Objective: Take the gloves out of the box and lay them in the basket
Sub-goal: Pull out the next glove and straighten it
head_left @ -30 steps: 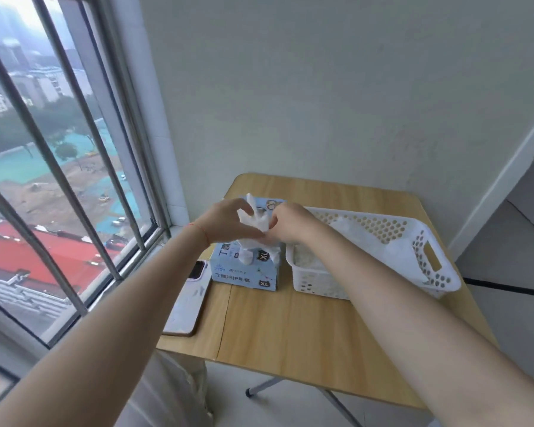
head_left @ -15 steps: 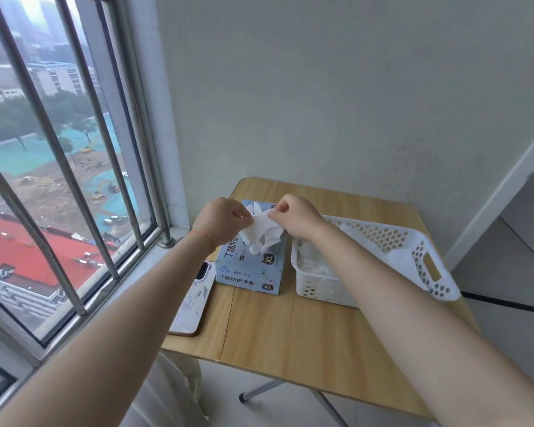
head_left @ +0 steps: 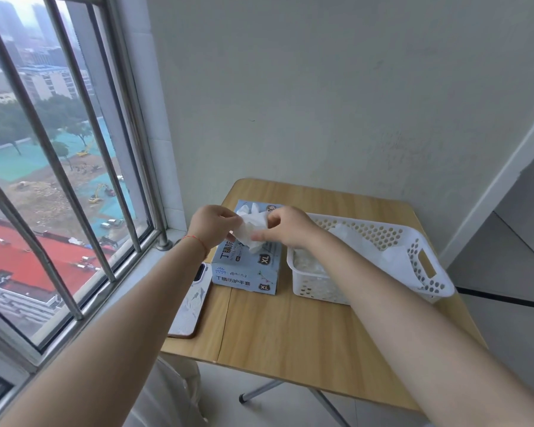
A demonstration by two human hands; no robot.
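A light blue glove box (head_left: 247, 268) marked XL stands on the wooden table, with a bit of white glove poking out of its top at the back. Just above the box, a crumpled white glove (head_left: 252, 229) is stretched between both hands. My left hand (head_left: 213, 228) pinches its left edge and my right hand (head_left: 285, 226) pinches its right edge. The white perforated basket (head_left: 413, 257) stands right of the box and holds several white gloves.
A phone (head_left: 190, 306) in a pale patterned case lies at the table's left edge, beside the window sill. A barred window fills the left side. The wall runs close behind the table (head_left: 290, 334), whose front edge drops to the floor.
The glove has come up out of the box opening and is now held free above it, spread between both hands. The camera has tilted slightly.
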